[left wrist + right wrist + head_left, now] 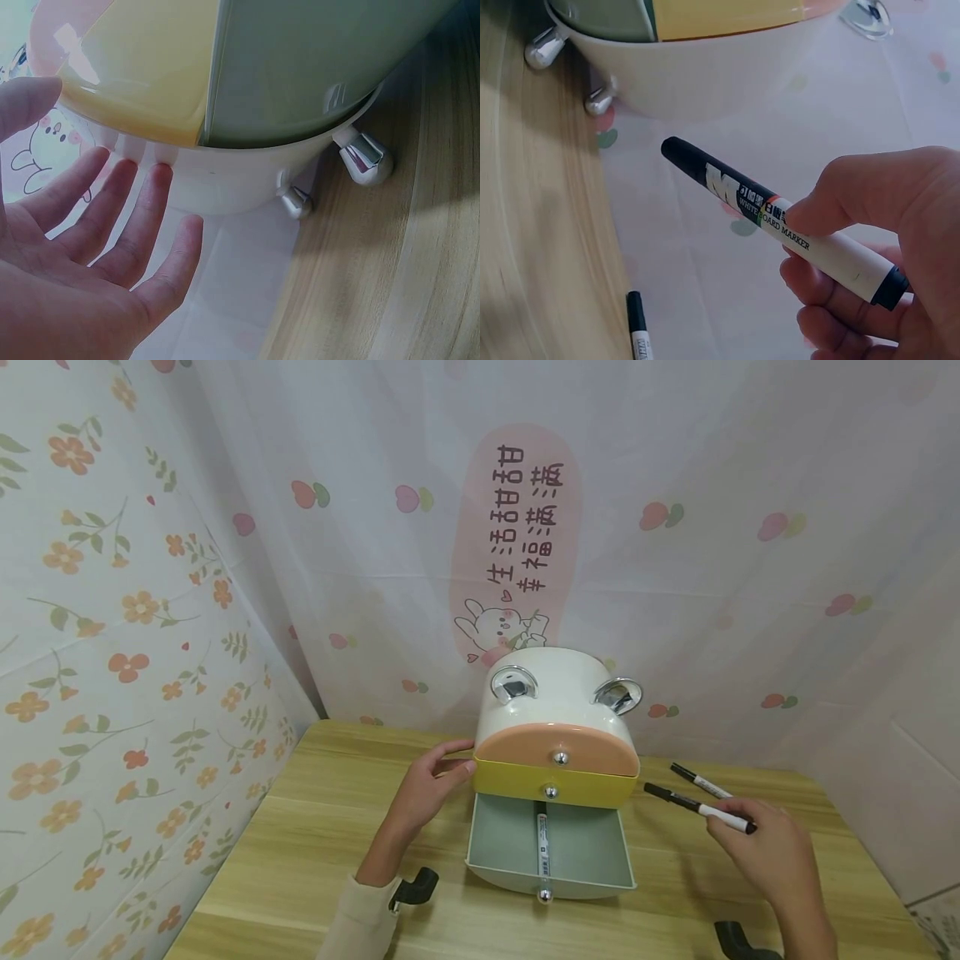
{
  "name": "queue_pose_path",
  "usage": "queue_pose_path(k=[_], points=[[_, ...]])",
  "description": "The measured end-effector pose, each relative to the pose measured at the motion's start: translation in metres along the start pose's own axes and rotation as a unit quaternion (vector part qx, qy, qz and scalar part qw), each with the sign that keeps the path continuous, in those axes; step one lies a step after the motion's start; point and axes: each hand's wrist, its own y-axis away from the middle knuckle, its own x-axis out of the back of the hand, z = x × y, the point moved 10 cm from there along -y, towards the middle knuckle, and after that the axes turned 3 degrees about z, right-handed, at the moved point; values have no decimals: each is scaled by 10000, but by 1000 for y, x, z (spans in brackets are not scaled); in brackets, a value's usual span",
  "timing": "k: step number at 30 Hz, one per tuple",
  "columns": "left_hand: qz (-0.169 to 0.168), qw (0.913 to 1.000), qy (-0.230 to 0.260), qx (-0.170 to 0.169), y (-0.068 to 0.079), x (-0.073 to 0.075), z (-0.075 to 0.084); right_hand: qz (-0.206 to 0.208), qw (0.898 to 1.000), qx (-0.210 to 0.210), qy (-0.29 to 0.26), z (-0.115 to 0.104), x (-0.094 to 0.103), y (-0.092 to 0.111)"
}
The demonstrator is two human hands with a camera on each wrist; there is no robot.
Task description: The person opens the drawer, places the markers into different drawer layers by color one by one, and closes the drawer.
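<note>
A small drawer cabinet [551, 693] with a white rounded body stands on the table, its green bottom drawer [592, 843] pulled out. Inside that drawer lies one marker [543, 843]. My left hand [422, 785] rests against the cabinet's left side, fingers extended; the left wrist view shows the thumb near the yellow drawer [150, 75] and fingertips by the white shell. To the right of the cabinet, my right hand [772, 843] pinches a whiteboard marker [772, 221] with a black cap and white barrel. Another capped marker [699, 779] lies on the table behind the held one.
The wooden table [300, 860] backs onto a white printed curtain [360, 568], with a flowered curtain [135, 652] on the left. Round silver knobs [545, 896] stick out from the drawers. Short silver feet [367, 159] lift the cabinet off the tabletop.
</note>
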Motion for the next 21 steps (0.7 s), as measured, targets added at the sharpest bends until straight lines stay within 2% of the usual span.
queue_pose_path(k=[5,13,21], points=[[-64,9999,111,-46,0,0,0,28,10000,47,-53,-7,3,1],[-91,9999,30,-42,0,0,1,-16,9999,72,-138,-19,7,3],[-62,9999,73,-77,-1,0,1,27,9992,348,-171,-36,11,5]])
